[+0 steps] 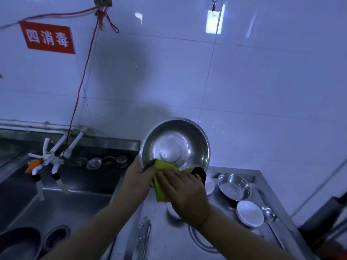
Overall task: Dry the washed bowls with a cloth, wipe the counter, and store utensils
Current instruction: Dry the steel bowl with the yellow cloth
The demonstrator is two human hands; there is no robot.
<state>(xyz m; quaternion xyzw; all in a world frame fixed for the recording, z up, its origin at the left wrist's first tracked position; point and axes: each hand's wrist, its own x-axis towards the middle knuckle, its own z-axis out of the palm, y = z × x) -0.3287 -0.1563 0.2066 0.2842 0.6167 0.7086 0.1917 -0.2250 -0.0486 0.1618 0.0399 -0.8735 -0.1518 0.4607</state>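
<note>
A large steel bowl [174, 145] is held up tilted, its inside facing me, above the counter [165, 233]. My left hand [138, 177] grips its lower left rim. My right hand [185, 194] presses a yellow cloth [162, 186] with a black edge against the bowl's lower rim. On the counter stand a smaller steel bowl [234, 186], a white bowl [249, 213] and a steel ladle [269, 214]. Two more white dishes are partly hidden, one [209, 185] behind the cloth and one [173, 212] under my right wrist.
A deep steel sink [62, 203] lies to the left with white taps [50, 160], a drain [56, 236] and a dark pot [18, 243]. Small strainers [107, 162] sit on its back ledge. Tongs [143, 233] lie on the counter. A red cord [82, 81] hangs down the tiled wall.
</note>
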